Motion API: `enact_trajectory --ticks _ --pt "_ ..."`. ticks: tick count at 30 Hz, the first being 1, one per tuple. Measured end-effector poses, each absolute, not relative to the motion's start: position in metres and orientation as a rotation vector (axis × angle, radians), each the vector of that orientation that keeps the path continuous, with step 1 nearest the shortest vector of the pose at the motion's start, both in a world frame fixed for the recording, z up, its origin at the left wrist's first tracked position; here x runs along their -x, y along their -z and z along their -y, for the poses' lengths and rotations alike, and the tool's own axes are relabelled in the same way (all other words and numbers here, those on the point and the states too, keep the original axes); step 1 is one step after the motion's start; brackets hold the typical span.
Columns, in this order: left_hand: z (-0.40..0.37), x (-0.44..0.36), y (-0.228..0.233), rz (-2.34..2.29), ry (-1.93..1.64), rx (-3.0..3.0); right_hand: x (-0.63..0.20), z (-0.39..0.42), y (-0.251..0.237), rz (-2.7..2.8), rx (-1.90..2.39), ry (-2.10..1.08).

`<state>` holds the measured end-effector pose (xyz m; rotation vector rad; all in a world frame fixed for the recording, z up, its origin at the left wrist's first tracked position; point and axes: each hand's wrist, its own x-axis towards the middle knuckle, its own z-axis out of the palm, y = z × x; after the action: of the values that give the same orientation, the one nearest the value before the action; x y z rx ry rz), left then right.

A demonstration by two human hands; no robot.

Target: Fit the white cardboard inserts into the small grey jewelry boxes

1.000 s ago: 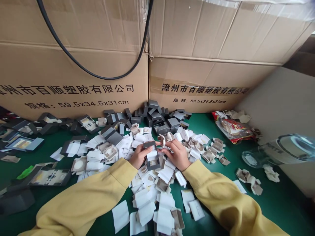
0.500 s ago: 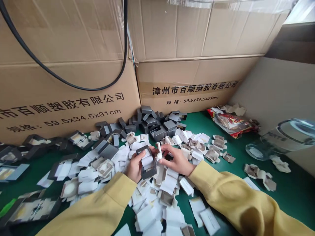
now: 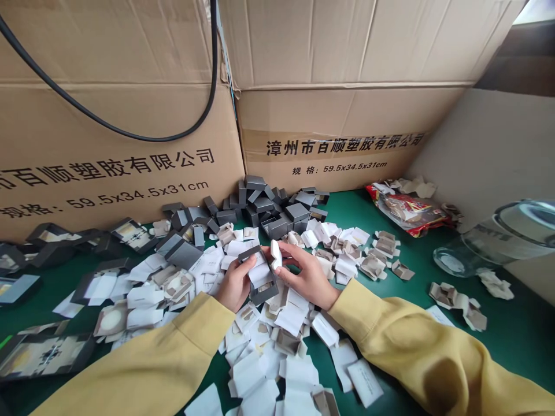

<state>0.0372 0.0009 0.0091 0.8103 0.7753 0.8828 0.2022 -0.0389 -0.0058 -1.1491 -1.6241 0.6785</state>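
Note:
My left hand (image 3: 236, 282) is closed around a small dark grey box (image 3: 265, 290) with a window in its face and a white piece inside. The box is held tilted over a heap of white card pieces (image 3: 291, 319). Between the thumb and fingers of my right hand (image 3: 307, 276) is a small folded white card piece (image 3: 276, 255), right beside the box's upper right edge. Its far fingers are partly hidden behind this piece. More dark grey boxes (image 3: 298, 212) lie piled behind my hands.
Large cardboard cartons (image 3: 347, 115) wall off the back, with a black cable (image 3: 160, 138) hanging before the left one. On the green table (image 3: 407, 300), a red snack bag (image 3: 407, 209) and a clear jar (image 3: 485, 242) stand to the right. Windowed boxes (image 3: 47, 353) lie at left.
The white piece in my right hand has turned and shows more of its flat side. Both hands stay close together around the box. The view has shifted slightly.

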Motion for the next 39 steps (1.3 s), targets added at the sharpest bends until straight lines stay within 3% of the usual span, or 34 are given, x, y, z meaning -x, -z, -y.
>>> enact_trajectory --ticks 8,16,27,31,39 --pt "-0.002 -0.038 -0.004 -0.788 -0.852 -0.791 -0.201 0.036 0.008 1.518 1.213 -0.722" --pt "-0.004 -0.039 -0.005 -0.841 -1.04 -0.871 -0.201 0.036 0.015 1.555 1.191 -0.677" --pt "-0.006 -0.029 0.003 -0.8 -1.126 -1.622 -0.2 0.036 0.009 1.331 1.122 -0.654" --pt "-0.007 -0.029 0.006 -0.743 -1.245 -1.708 -0.199 0.036 0.009 1.375 1.111 -0.657" --pt "-0.007 -0.029 0.012 -0.743 -1.094 -1.781 -0.203 0.033 0.012 1.342 1.191 -0.61"
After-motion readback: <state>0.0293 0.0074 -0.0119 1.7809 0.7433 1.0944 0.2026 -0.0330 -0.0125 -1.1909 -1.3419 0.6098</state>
